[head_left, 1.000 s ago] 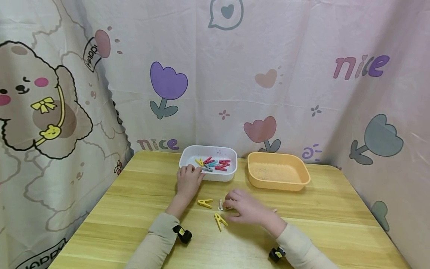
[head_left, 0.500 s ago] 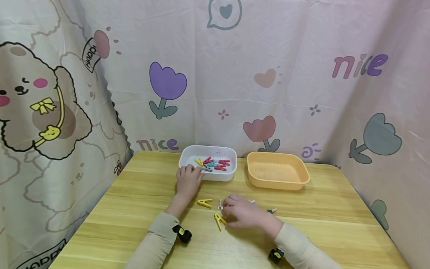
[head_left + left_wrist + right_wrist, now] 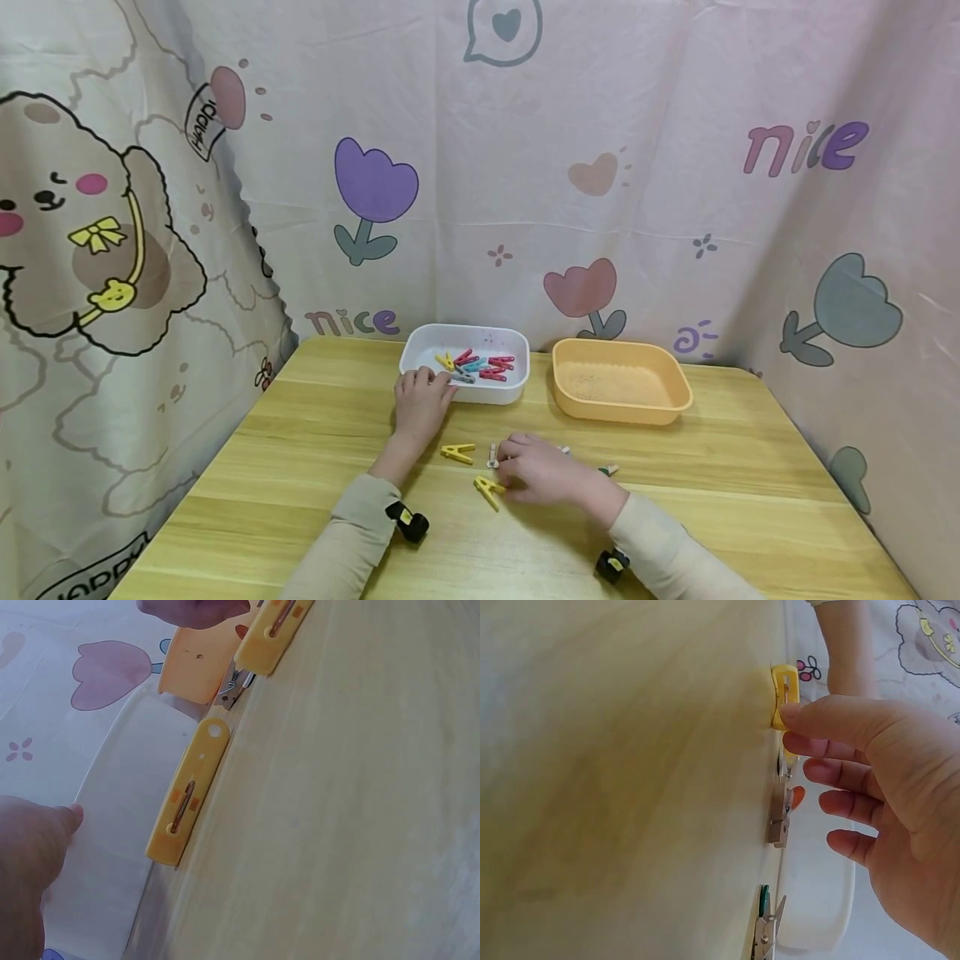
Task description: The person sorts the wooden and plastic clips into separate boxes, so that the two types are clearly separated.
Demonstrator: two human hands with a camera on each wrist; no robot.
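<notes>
Yellow V-shaped plastic clothespin (image 3: 483, 484) is pinched in the right grip (image 3: 542, 472), the left grip (image 3: 422, 404) holding a round-cornered white tub (image 3: 497, 395).

A pale, pinkish fabric backdrop (image 3: 487, 125) hangs behind the tabletop and wraps round its right side, printed with a purple tulip (image 3: 377, 182), a pink tulip (image 3: 581, 287), a grey-blue tulip (image 3: 858, 300) and "nice" lettering (image 3: 807, 150). On the left, a fabric panel (image 3: 45, 417) carries a large cartoon bear (image 3: 41, 196). The tabletop (image 3: 300, 417) shows yellowish wood grain under soft light, while shadow dims the backdrop's right-hand fold (image 3: 780, 275).
</notes>
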